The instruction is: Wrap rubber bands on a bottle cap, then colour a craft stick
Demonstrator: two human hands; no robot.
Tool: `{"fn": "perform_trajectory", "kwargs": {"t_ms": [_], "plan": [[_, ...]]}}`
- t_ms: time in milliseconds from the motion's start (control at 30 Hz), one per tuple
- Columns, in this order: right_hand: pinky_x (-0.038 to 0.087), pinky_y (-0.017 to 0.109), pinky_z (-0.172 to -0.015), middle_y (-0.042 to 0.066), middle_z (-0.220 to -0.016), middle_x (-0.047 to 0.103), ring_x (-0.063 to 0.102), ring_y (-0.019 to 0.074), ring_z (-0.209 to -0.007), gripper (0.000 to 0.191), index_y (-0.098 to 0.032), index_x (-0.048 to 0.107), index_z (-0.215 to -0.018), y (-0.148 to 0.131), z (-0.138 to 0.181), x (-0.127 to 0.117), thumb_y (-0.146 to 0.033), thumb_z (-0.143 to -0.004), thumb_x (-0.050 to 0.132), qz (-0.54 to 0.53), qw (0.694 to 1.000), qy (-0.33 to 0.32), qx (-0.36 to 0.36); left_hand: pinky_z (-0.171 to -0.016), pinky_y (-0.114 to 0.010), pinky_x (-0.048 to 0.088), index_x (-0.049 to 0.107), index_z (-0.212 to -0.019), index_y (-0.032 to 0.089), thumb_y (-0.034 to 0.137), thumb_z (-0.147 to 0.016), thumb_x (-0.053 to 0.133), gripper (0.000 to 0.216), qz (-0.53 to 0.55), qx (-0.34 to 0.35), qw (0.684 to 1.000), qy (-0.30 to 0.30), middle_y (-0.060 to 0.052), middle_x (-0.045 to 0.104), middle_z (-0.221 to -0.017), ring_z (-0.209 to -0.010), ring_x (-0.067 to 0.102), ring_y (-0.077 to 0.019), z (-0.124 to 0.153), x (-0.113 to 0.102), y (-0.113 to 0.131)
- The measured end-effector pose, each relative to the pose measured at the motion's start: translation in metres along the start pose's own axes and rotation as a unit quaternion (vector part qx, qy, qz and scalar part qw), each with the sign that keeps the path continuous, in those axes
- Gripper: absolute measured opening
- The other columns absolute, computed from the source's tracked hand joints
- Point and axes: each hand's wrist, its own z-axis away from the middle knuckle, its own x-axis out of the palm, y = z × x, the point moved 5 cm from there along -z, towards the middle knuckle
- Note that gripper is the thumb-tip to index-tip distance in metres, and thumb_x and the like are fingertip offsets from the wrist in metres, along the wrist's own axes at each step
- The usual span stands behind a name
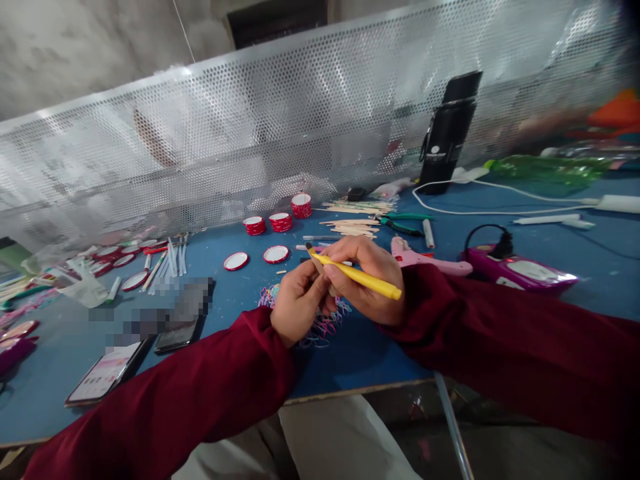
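Note:
My right hand [367,273] is closed around a yellow marker [367,279], which slants up to the left. Against the marker's upper end, my left hand [299,300] pinches what looks like a flat wooden stick [317,264] with a dark tip; the fingers hide most of it. Below both hands lies a heap of colourful thin loops [323,330] on the blue table [360,360]. Several flat wooden sticks [353,228] lie just beyond. Two round red-rimmed discs [276,254] rest to the left, with red-rimmed stacks [281,222] behind them.
A pink glue gun [430,260] and a purple power socket box [523,270] lie to the right. Green-handled pliers [400,225] and a black flask [449,133] are farther back. Two phones [187,317] lie left, near a clear plastic cup [85,287]. A perforated metal panel [280,120] borders the table.

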Motion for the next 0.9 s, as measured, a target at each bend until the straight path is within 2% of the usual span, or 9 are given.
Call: {"fn": "perform_trajectory", "kwargs": {"t_ms": [400, 667, 900], "plan": [[0.059, 0.034, -0.077, 0.003, -0.086, 0.069, 0.073, 0.0197, -0.087, 0.006, -0.024, 0.056, -0.092, 0.0009, -0.0002, -0.0001, -0.023, -0.093, 0.062, -0.007, 1.0, -0.004, 0.021, -0.044, -0.018, 0.042, 0.057, -0.082, 0.016, 0.062, -0.087, 0.065, 0.046, 0.008, -0.014, 1.0, -0.002, 0.003, 0.059, -0.055, -0.043, 0.053, -0.0075, -0.0005, 0.0001, -0.0008], [0.056, 0.032, -0.069, 0.001, -0.083, 0.066, 0.07, 0.0177, -0.079, 0.006, -0.024, 0.057, -0.092, 0.001, -0.0014, 0.0004, -0.023, -0.093, 0.062, -0.009, 1.0, 0.007, 0.02, -0.043, -0.019, 0.041, 0.057, -0.081, 0.017, 0.063, -0.085, 0.066, 0.048, -0.001, -0.016, 1.0, 0.001, 0.003, 0.058, -0.053, -0.042, 0.052, -0.0079, -0.0006, -0.0011, -0.0004], [0.055, 0.031, -0.065, 0.001, -0.083, 0.065, 0.068, 0.0165, -0.074, 0.007, -0.024, 0.055, -0.092, 0.0027, -0.0013, 0.0003, -0.024, -0.093, 0.062, 0.0, 1.0, 0.01, 0.03, -0.043, -0.018, 0.041, 0.057, -0.08, 0.017, 0.057, -0.088, 0.066, 0.042, 0.006, -0.007, 1.0, -0.003, 0.003, 0.059, -0.055, -0.043, 0.054, -0.0076, -0.0004, -0.0018, -0.0015]]}}
